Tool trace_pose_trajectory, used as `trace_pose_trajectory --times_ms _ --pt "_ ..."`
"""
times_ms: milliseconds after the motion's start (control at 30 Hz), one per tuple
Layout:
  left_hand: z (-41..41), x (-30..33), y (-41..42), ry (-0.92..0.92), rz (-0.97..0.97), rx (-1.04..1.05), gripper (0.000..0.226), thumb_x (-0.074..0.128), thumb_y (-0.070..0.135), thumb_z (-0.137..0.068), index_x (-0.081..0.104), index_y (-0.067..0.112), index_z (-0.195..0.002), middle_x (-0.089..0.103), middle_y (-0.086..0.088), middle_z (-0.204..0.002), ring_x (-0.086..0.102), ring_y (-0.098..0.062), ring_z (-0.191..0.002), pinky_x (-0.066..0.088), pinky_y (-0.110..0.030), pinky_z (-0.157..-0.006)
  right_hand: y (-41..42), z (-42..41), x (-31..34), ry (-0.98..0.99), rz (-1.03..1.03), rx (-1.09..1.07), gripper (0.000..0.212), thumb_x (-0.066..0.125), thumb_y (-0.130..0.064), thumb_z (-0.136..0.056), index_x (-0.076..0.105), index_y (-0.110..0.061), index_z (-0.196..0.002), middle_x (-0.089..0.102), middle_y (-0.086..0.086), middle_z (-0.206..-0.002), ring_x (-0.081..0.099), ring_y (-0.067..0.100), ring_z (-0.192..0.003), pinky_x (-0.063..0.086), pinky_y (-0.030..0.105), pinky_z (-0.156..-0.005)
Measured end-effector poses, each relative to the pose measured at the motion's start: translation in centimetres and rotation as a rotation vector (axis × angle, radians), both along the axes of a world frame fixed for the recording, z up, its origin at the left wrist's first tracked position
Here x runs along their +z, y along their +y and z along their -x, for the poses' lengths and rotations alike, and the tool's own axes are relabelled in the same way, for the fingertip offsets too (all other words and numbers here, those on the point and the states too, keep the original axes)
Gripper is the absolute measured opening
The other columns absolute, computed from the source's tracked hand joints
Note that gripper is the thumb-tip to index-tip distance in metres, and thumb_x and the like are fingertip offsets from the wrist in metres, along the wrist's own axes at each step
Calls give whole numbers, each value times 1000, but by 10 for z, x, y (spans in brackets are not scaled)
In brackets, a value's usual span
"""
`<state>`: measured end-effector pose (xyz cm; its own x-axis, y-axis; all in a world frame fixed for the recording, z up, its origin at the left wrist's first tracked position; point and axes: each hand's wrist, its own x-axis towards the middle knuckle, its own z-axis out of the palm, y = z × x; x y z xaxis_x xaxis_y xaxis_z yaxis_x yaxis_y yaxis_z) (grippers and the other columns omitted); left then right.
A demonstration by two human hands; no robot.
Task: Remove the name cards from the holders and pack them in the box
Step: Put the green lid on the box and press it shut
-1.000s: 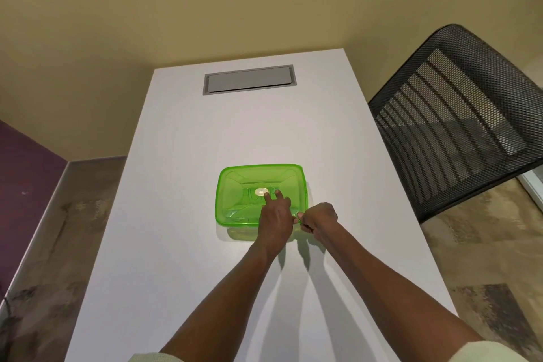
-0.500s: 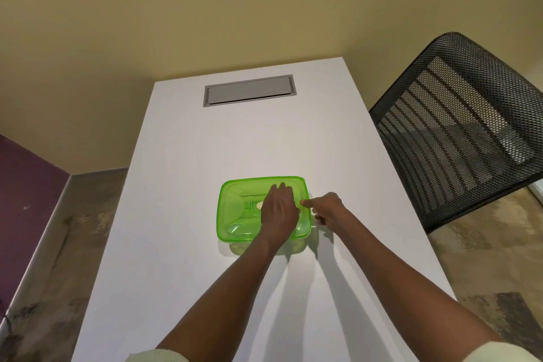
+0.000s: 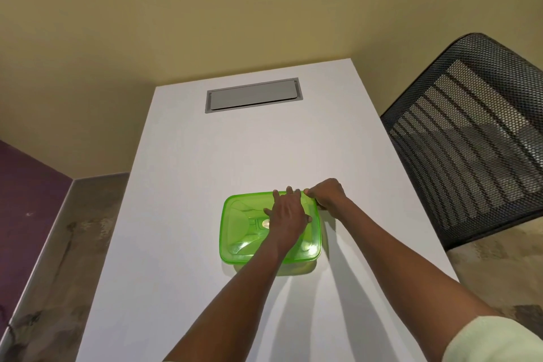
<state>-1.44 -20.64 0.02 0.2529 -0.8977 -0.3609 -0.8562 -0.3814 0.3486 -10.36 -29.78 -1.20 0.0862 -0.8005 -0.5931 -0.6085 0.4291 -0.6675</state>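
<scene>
Head view. The green box [image 3: 246, 232] sits on the white counter [image 3: 235, 156], lid on, well short of the grey hatch [image 3: 252, 94]. The left hand [image 3: 289, 214] lies flat on the lid, fingers straight and reaching its far edge, apparently pressing it down. The right hand [image 3: 326, 194] is curled round the box's far right corner, likely snapping the lid shut. No cards or holders visible; contents indistinct.

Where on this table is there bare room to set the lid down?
Bare table left of the green box, and between it and the grey hatch. Crowded at the box's far right corner, under left hand and right hand.
</scene>
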Motion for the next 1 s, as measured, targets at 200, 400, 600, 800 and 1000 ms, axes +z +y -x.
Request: trace_pose_trajectory --times_ms 200,400,600,800,1000 --pt "1 -2 0 -27 -13 -29 66 69 30 -86 39 12 -142 30 -7 -154 13 -39 -145 31 -74 -99 -10 -6 -2 -38 -125 -42 21 77 -10 -79 57 -3 -76 60 15 -72 57 26 -64 52 34 -61" --pt "1 -8 1 -80 -20 -70 67 65 32 -89 34 12 -145 23 -9 -157 10 -42 -145 33 -74 -99 -13 -18 -7 65 -15 2 29 61 -6 -84 46 -11 -60 57 9 -76 59 24 -73 54 36 -78" --pt "1 -9 3 -13 1 -38 69 66 28 -89 32 13 -147 21 -8 -158 6 -40 -147 27 -76 -102 -10 -18 -3 183 18 108 20 61 -8 -84 50 -10 -68 64 12 -88 65 27 -80 57 35 -80" --pt "-1 -13 10 72 54 11 63 66 28 -89 38 9 -142 18 -9 -159 5 -36 -148 20 -71 -108 8 -15 9 256 151 118 28 68 -19 -80 47 -8 -64 54 6 -65 58 28 -77 46 27 -59" --pt "-31 -23 36 49 238 63 49 40 11 -99 30 6 -147 17 -13 -161 12 -29 -150 20 -47 -118 58 -22 6 139 487 116 33 51 -17 -94 59 -7 -124 59 10 -130 51 28 -124 40 35 -101"
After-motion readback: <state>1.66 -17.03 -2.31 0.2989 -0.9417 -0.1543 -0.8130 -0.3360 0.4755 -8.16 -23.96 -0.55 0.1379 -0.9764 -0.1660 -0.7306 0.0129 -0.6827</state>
